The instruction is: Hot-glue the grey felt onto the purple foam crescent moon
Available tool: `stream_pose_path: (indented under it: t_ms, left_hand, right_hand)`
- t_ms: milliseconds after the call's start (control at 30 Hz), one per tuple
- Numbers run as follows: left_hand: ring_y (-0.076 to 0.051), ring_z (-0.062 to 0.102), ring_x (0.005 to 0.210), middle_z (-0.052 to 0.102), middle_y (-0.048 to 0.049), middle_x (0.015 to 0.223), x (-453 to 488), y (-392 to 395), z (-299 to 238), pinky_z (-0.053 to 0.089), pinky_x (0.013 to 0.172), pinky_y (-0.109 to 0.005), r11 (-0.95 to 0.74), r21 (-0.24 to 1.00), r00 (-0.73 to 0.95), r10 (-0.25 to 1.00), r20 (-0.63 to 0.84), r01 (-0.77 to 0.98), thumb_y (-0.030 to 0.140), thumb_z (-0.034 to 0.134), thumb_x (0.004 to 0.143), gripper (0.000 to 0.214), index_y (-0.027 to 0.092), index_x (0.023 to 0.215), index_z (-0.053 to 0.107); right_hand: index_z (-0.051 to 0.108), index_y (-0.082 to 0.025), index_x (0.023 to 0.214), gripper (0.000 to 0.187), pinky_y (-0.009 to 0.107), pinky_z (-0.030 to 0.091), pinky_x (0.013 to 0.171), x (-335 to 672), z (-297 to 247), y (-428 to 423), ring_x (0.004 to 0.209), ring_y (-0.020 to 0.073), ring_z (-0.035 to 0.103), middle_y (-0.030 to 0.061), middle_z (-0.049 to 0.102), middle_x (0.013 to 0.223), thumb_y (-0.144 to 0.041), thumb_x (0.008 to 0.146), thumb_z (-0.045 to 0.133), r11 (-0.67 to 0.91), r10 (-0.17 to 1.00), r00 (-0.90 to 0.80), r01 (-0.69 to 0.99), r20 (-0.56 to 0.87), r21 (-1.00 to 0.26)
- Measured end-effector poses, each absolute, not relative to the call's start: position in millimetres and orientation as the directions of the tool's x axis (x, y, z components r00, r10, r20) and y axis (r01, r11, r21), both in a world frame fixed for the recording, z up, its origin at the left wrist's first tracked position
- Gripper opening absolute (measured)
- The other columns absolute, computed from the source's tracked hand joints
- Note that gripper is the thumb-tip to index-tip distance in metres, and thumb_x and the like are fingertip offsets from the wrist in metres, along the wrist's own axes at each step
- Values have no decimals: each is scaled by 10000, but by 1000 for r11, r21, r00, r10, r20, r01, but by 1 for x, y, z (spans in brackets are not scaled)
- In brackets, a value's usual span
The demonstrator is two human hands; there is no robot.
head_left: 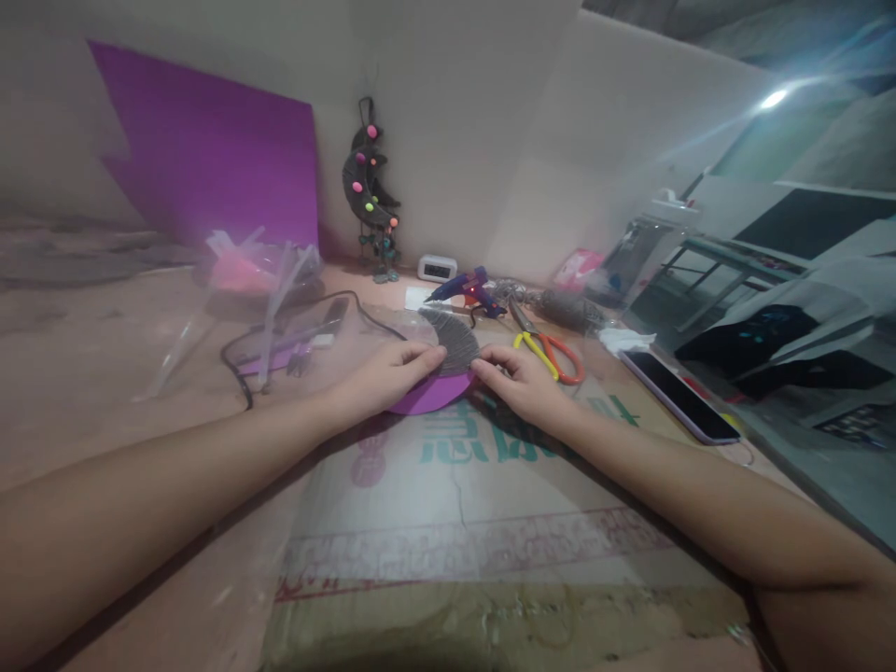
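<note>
Between my hands is a crescent (456,342). Grey yarn covers its upper part in close rows, while the lower part is bare purple card (428,396). My left hand (402,366) grips its left edge, thumb on top and the fingers mostly hidden below. At the right edge, my right hand (514,376) pinches where the yarn meets the purple, thumb and forefinger close together. A thin strand of yarn (459,490) seems to hang down over the cardboard (420,523) beneath.
Beyond my hands lie a blue glue gun (466,287), scissors (550,350), a small clock (438,269) and grey yarn (570,308). A phone (679,397) is at right, glue sticks (270,317) at left. A decorated moon (368,177) hangs by purple card (231,149).
</note>
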State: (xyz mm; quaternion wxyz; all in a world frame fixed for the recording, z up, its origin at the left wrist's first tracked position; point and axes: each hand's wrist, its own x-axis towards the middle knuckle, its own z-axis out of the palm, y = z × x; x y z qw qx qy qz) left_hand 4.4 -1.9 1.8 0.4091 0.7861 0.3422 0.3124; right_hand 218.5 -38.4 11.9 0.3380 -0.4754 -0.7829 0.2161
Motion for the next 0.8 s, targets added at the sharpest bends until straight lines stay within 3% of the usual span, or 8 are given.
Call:
stream_pose_path:
  t_ms: [133,400,800]
  left_hand:
    - [-145,512,681,598,2,728,5,1,-2,361,607,-241,-449,846,591,778,212,288,486,493,874,364,164,781,636]
    - [-161,548,706,631,-12,769,4,4,-6,390,635,-257,-466,832,616,761,202,302,478,482,874,366,160,839,661]
    - [-143,499,670,575,4,719,4,1,-3,349,602,-251,-456,840,607,768,204,294,479,485,881,355,165,776,614]
  right_hand:
    - [608,-175,766,234,238,424,629,219,11,-38,663,133,568,-1,640,696,-339,900,508,451,893,-316,609,322,-653]
    - [597,-178,744,235,237,410,600,218,12,-39,636,129,550,-7,626,673,-339,892,511,455,891,-321,621,322,-638]
    - [599,-178,753,242,239,417,621,219,11,-38,656,131,566,-4,634,690,-342,903,505,454,891,-323,612,319,-648]
